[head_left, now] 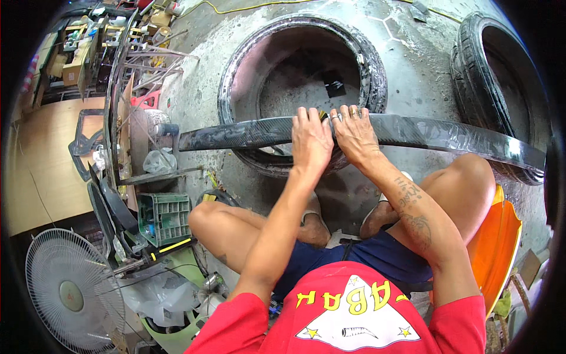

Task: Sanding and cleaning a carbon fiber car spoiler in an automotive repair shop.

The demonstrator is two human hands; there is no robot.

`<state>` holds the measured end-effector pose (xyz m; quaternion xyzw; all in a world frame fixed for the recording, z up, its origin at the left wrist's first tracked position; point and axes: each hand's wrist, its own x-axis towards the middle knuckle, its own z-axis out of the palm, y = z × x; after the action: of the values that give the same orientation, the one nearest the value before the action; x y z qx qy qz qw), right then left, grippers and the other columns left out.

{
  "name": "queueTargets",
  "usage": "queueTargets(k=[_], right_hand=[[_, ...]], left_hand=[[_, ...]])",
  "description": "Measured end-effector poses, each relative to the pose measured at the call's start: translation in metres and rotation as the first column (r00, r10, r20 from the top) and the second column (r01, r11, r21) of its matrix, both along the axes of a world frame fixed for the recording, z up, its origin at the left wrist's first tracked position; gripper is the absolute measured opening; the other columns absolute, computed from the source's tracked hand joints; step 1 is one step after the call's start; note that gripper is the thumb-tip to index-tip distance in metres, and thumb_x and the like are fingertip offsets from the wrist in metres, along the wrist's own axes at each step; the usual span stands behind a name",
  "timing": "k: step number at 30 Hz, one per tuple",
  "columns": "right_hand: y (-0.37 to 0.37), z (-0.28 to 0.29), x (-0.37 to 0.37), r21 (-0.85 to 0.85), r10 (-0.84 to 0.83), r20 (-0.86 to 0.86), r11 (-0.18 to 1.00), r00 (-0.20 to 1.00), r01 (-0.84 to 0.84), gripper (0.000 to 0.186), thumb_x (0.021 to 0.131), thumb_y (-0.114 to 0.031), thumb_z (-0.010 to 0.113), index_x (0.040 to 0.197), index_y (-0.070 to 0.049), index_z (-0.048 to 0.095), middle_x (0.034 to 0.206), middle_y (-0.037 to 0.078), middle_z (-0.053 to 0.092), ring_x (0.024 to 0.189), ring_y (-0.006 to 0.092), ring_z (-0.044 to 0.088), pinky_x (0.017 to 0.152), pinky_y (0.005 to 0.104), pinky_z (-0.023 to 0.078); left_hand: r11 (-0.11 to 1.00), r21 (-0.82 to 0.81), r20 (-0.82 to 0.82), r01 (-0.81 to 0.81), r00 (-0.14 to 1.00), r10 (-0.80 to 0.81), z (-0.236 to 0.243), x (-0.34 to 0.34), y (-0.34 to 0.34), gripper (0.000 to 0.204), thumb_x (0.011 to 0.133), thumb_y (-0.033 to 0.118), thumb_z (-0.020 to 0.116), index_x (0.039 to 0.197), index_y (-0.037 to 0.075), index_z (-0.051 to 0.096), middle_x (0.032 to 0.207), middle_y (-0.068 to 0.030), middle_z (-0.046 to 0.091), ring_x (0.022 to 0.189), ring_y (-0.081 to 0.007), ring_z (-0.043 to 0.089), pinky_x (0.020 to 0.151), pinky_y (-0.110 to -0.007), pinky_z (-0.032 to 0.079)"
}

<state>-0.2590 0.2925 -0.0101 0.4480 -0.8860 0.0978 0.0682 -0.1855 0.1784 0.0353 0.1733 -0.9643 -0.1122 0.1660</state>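
Observation:
A long, curved black carbon-fibre strip [427, 131], smooth and glossy toward its right end, lies across the near part of a worn tyre [227, 88]. My left hand [312, 140] is closed over the middle of the strip, fingers pressed together and pointing away from me. Right beside it my right hand [355, 134] grips the strip the same way, with rings on its fingers. Between the fingertips shows a small yellow and dark thing [322, 115], too hidden to name. The undersides of both hands and the thumbs are hidden.
A second tyre [471, 76] is at the far right, partly behind the strip. An orange curved panel [504, 236] stands by my right leg. To the left are a green crate [165, 218], a fan [71, 295], a wooden board [47, 177] and cluttered racks. A yellow cord [236, 9] crosses the floor.

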Motion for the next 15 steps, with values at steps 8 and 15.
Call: queueTargets(k=[8, 15], right_hand=[[-0.004, 0.004, 0.0, 0.033, 0.01, -0.01, 0.999, 1.0, -0.009, 0.04, 0.099, -0.019, 0.058, 0.136, -0.006, 0.062, 0.116, 0.012, 0.062, 0.113, 0.0279, 0.059, 0.098, 0.0457, 0.041], [-0.011, 0.012, 0.003, -0.014, 0.03, -0.018, 0.999, 0.999, -0.031, 0.04, 0.099, -0.019, 0.058, 0.136, -0.006, 0.061, 0.116, 0.012, 0.061, 0.113, 0.028, 0.059, 0.097, 0.0457, 0.041]], left_hand=[[0.978, 0.002, 0.096, -0.207, 0.974, 0.206, 0.001, 0.03, -0.071, 0.018, 0.096, 0.017, 0.063, 0.099, -0.001, 0.062, 0.109, -0.027, 0.057, 0.094, -0.0408, 0.058, 0.089, -0.053, 0.05], [0.986, -0.132, 0.02, -0.1, 0.994, 0.104, 0.005, 0.039, -0.12, 0.018, 0.099, 0.017, 0.06, 0.102, 0.0, 0.063, 0.104, -0.0232, 0.06, 0.096, -0.0431, 0.059, 0.085, -0.055, 0.051]])
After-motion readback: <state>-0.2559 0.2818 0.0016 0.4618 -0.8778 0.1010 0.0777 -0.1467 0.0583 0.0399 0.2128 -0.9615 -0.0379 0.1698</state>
